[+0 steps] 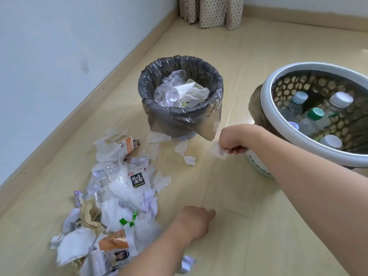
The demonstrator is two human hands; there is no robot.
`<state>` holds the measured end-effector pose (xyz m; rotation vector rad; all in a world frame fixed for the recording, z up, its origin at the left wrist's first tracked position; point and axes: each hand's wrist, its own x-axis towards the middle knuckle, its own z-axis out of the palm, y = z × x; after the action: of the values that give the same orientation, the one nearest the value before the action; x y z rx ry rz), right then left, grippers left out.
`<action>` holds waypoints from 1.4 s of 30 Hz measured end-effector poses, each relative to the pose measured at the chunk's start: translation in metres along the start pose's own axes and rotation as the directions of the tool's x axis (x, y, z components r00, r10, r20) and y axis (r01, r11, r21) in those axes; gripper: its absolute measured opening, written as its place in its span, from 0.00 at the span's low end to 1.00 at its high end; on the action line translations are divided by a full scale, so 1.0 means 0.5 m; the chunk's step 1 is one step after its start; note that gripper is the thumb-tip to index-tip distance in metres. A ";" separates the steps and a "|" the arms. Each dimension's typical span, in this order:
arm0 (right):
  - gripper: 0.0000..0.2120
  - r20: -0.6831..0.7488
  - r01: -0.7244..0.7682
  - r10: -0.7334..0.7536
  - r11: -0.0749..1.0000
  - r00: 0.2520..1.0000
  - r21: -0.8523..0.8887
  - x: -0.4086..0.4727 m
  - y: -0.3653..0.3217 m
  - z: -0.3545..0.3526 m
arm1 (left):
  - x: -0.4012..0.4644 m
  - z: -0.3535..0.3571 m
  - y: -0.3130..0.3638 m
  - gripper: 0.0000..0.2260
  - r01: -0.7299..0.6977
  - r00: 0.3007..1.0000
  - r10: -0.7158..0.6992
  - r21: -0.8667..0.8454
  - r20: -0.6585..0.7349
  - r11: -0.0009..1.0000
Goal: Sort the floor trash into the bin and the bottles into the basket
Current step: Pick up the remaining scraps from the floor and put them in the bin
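Bin: a small round bin (180,108) lined with a grey plastic bag stands on the wooden floor (229,196) near the wall (49,56); the bag's edge hangs loose down the near side.
Bin contents: crumpled clear plastic and white paper tissues (180,91), filling it to just under the rim.
Basket: a white-rimmed perforated basket (264,108) stands to the right of the bin, apart from it.
Basket contents: several clear plastic bottles (310,120) lying and leaning together, with white, pale blue and green caps.
Floor trash: a spread heap (119,196) of torn white paper, tissue, clear film, brown paper and printed snack wrappers lies left of the hands, with a few loose scraps trailing up to the bin's foot.
Right hand: the right hand (234,139) hangs just in front of the bin, its fingers curled and pinching a small white paper scrap (218,151) above the floor.
Left hand: the left hand (196,221) is low beside the heap's near edge, fingers curled under; blurred, so whether it holds anything I cannot tell.
Background: a patterned curtain (211,10) hangs at the far corner.
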<state>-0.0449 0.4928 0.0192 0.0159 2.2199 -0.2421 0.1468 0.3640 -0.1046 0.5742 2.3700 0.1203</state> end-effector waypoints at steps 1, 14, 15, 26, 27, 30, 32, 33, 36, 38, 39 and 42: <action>0.09 0.023 -0.006 0.006 1.000 1.000 -0.022 -0.005 0.005 -0.003 | 0.001 0.005 -0.007 0.15 0.021 1.000 -0.021 -0.025 0.001 0.999; 0.08 -0.468 0.288 -0.130 0.915 0.874 0.282 -0.052 -0.123 -0.193 | -0.045 -0.450 -0.179 0.07 -0.167 0.370 -0.576 -0.662 -0.729 0.731; 0.09 -0.531 0.295 -0.116 0.918 0.839 0.265 -0.039 -0.133 -0.193 | -0.035 -0.490 -0.187 0.07 -0.161 0.320 -0.608 -0.675 -0.726 0.721; 0.08 -0.975 0.626 -0.078 0.776 0.209 0.073 0.033 -0.098 -0.085 | -0.028 -0.470 -0.291 0.11 0.099 0.149 -0.569 -0.560 -0.809 0.822; 0.07 -0.986 0.651 -0.093 0.759 0.139 0.020 0.042 -0.086 -0.049 | -0.038 -0.425 -0.303 0.10 0.073 0.098 -0.540 -0.535 -0.836 0.842; 0.05 -0.929 0.657 -0.329 0.740 0.168 -0.143 0.082 -0.053 0.082 | -0.044 -0.274 -0.328 0.10 0.179 0.272 -0.460 -0.425 -0.845 0.887; 0.07 -0.847 0.610 -0.456 0.763 0.274 -0.214 0.118 -0.034 0.160 | -0.027 -0.187 -0.325 0.12 0.284 0.528 -0.420 -0.312 -0.738 0.907; 0.09 -0.794 0.572 -0.503 0.782 0.341 -0.250 0.137 -0.027 0.192 | -0.016 -0.149 -0.319 0.15 0.319 0.650 -0.400 -0.246 -0.647 0.916; 0.16 -0.596 0.386 -0.447 0.892 0.667 -0.237 0.182 -0.030 0.248 | 0.010 -0.081 -0.293 0.22 0.363 0.865 -0.345 -0.022 -0.364 0.932; 0.17 -0.492 0.274 -0.334 0.943 0.804 -0.191 0.201 -0.045 0.259 | 0.017 -0.065 -0.277 0.21 0.385 0.885 -0.347 0.069 -0.312 0.920; 0.16 -0.482 0.267 -0.315 0.949 0.817 -0.168 0.208 -0.053 0.264 | 0.017 -0.063 -0.270 0.20 0.396 0.883 -0.348 0.101 -0.314 0.913; 0.09 -0.457 0.302 -0.324 0.945 0.828 -0.123 0.222 -0.076 0.275 | 0.020 -0.066 -0.269 0.16 0.390 0.886 -0.359 0.052 -0.294 0.919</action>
<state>-0.0092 0.4225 -0.1435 -0.3563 2.7130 -0.4035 0.0690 0.2499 -0.1173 0.1401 2.7312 -0.1123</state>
